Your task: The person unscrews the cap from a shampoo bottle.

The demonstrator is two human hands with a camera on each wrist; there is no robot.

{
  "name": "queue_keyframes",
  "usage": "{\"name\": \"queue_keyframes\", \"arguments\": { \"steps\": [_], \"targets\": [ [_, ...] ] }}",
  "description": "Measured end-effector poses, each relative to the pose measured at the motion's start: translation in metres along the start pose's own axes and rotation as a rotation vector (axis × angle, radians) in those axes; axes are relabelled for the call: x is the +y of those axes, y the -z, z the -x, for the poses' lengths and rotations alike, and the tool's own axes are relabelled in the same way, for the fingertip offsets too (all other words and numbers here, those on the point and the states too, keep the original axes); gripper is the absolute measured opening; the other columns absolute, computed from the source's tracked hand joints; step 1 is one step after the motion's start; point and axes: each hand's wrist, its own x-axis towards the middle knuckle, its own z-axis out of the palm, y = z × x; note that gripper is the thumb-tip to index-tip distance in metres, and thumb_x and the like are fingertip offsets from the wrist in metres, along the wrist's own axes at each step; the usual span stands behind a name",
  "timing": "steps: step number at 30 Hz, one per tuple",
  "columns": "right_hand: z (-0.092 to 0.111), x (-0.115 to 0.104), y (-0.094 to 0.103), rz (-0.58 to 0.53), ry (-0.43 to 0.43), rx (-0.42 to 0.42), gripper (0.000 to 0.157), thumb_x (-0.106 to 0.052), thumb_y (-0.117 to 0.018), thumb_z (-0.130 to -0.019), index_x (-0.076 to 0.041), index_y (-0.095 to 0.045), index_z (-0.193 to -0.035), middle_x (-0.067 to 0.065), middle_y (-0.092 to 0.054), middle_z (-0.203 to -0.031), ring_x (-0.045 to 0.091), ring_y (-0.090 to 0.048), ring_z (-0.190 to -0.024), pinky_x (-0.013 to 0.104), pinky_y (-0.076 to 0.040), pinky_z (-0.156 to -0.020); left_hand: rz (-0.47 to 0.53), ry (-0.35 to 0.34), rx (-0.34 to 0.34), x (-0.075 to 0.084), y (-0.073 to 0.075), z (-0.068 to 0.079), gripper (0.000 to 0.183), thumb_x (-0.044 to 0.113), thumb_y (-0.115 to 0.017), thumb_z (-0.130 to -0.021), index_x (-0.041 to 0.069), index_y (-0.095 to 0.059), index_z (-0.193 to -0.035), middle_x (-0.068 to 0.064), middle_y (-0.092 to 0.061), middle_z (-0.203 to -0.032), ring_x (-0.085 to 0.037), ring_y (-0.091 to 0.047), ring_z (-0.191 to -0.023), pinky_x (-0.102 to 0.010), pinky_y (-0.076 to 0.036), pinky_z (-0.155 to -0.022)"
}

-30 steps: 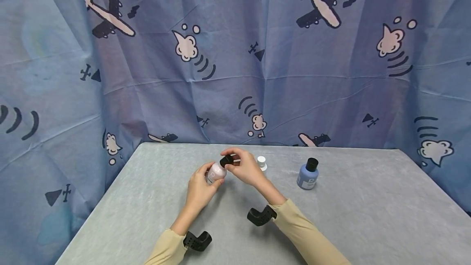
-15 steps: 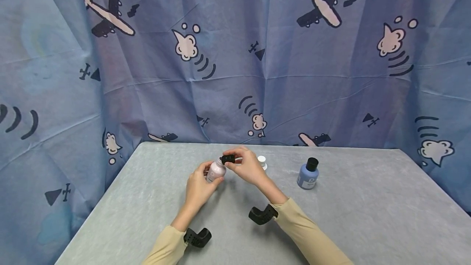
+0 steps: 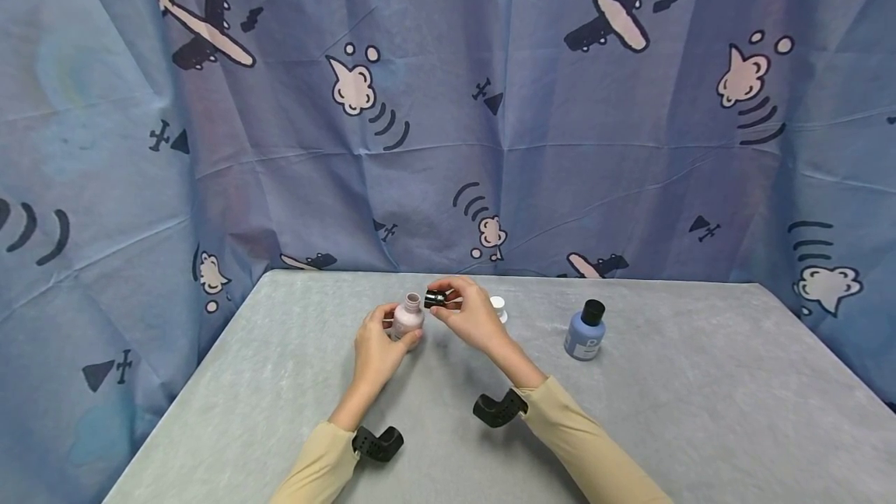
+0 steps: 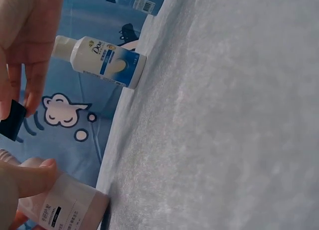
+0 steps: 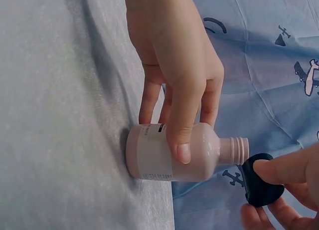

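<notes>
Pink bottle (image 3: 407, 323) stands near-upright at the surface (image 3: 700, 379), fingers of the left hand (image 3: 376, 347) curled round its body. Right hand (image 3: 470, 317) pinches a black cap (image 3: 435, 299) between thumb and fingers, off the bottle and just beside its open mouth. Right wrist view gives the threaded neck (image 5: 234, 150) side-on. Left wrist view alone shows the white bottle's Dove label (image 4: 108, 61); from the head view, the right hand hides most of that white bottle (image 3: 498, 306). Head view alone has the blue bottle (image 3: 585, 337) whole, its black lid (image 3: 593, 312) on. Count: three bottles, one loose cap, two hands.
</notes>
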Motion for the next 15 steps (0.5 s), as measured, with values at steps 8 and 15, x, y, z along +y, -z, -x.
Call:
{"name": "queue_keyframes", "arguments": {
  "steps": [8,15],
  "targets": [
    [0.001,0.0012,-0.0035,0.023,0.029,0.015,0.034,0.005,-0.074,-0.076,-0.003,-0.067,-0.109,0.015,-0.063,-0.103,0.025,-0.066,-0.088,0.029,-0.057,-0.077,0.055,0.009,0.012,-0.0037,-0.0003,-0.0026,0.05,0.015,-0.084,-0.072,0.0,-0.062,-0.114,-0.019,-0.066,-0.106,-0.031,-0.066,-0.093,-0.039,-0.056,-0.076],
    [0.0044,0.0041,-0.0053,0.096,0.033,0.004,0.036,0.001,-0.075,-0.076,-0.005,-0.067,-0.111,0.014,-0.062,-0.1,0.023,-0.064,-0.087,0.03,-0.057,-0.076,0.068,0.033,-0.024,-0.0078,0.0037,-0.0014,0.053,0.012,-0.082,-0.074,-0.002,-0.059,-0.119,-0.021,-0.064,-0.111,-0.032,-0.064,-0.099,-0.041,-0.056,-0.081]
  ]
}}
